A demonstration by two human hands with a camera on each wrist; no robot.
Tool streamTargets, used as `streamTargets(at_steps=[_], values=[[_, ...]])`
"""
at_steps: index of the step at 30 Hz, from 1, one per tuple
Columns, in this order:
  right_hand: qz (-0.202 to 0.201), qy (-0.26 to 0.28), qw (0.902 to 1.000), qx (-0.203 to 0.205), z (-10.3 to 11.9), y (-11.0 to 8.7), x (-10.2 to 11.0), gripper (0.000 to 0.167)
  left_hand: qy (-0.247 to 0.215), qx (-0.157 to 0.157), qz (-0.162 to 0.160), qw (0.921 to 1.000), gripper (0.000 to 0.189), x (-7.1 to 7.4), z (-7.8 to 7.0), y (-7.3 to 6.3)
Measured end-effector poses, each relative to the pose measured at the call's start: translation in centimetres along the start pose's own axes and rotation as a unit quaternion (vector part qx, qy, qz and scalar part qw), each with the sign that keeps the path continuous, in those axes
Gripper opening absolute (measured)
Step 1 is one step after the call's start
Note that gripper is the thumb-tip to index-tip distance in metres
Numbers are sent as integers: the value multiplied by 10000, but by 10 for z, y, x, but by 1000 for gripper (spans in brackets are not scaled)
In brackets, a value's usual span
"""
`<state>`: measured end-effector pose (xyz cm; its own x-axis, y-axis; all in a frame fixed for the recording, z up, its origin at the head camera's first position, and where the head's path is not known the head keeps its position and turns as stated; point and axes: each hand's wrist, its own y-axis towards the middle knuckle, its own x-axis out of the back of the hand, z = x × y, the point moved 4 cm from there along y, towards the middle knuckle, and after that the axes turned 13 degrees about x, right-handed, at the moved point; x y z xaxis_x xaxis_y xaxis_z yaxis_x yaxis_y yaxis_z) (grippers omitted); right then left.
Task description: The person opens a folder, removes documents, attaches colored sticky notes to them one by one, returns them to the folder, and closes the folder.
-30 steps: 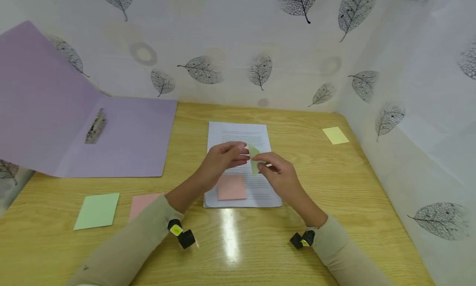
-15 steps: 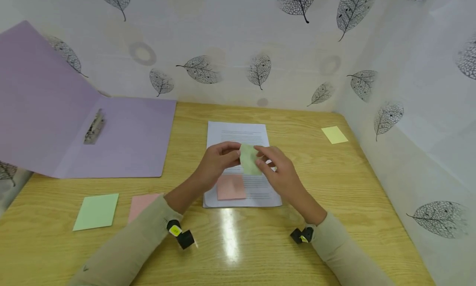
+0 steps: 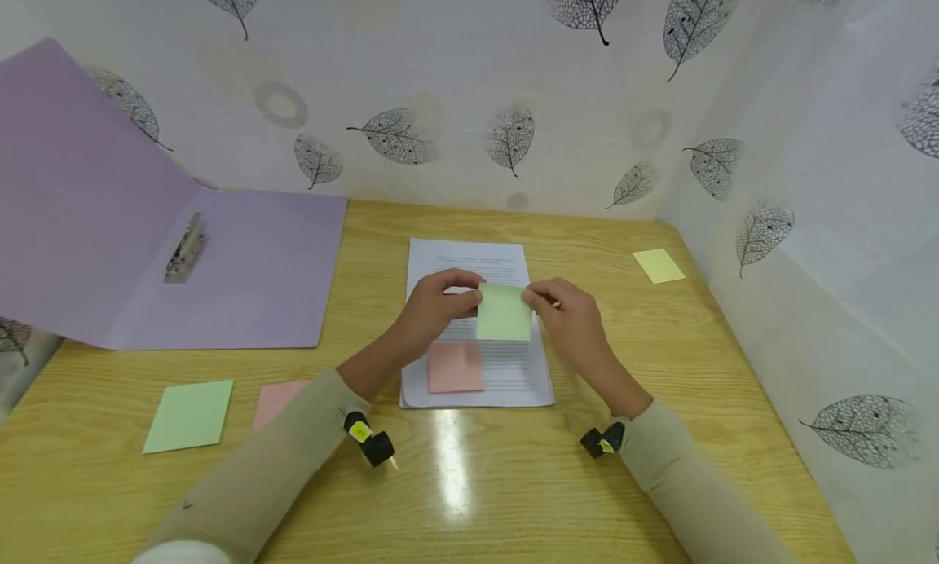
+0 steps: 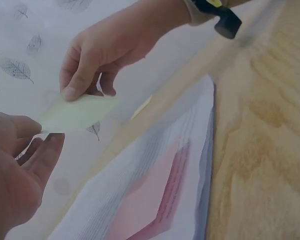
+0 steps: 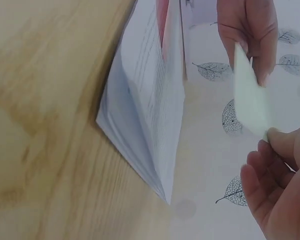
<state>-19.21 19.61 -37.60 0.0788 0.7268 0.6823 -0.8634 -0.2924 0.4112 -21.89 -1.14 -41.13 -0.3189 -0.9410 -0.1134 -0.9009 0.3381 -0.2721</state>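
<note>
A light green sticky note (image 3: 504, 313) is held above a stack of printed sheets (image 3: 513, 376). My left hand (image 3: 434, 310) pinches its upper left corner between thumb and fingers. At the upper right corner, my right hand (image 3: 575, 323) grips it the same way. The left wrist view shows the note (image 4: 80, 114) stretched between both hands, raised off the paper. Lower on the top sheet sits a pink sticky note (image 3: 456, 367), whose edge lifts slightly in the left wrist view. The green note hides part of the printed text.
An open purple folder (image 3: 271, 279) with a metal clip (image 3: 186, 250) stands at the back left. Green notes (image 3: 189, 416) and pink notes (image 3: 277, 401) lie at the front left, the pink partly behind my left sleeve. A yellow note (image 3: 659, 266) lies at the far right.
The green note has turned from edge-on to facing me squarely. My right hand has shifted a little right, to the note's upper right corner, while my left keeps the other side.
</note>
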Motion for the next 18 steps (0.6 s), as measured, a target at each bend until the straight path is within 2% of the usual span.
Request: streamTargets(at_steps=[5, 9, 14, 18], values=[[243, 322, 9978, -525, -11, 6, -4, 25, 518, 33, -147, 9985, 20, 6, 4, 20], [321, 586, 9940, -869, -24, 11, -7, 26, 974, 49, -277, 9948, 20, 8, 7, 29], [520, 697, 9896, -1150, -42, 17, -12, 24, 1507, -87, -512, 9872, 17, 8, 12, 40], [715, 688, 9860, -1343, -56, 21, -17, 20, 2002, -117, -651, 9775, 16, 7, 17, 49]])
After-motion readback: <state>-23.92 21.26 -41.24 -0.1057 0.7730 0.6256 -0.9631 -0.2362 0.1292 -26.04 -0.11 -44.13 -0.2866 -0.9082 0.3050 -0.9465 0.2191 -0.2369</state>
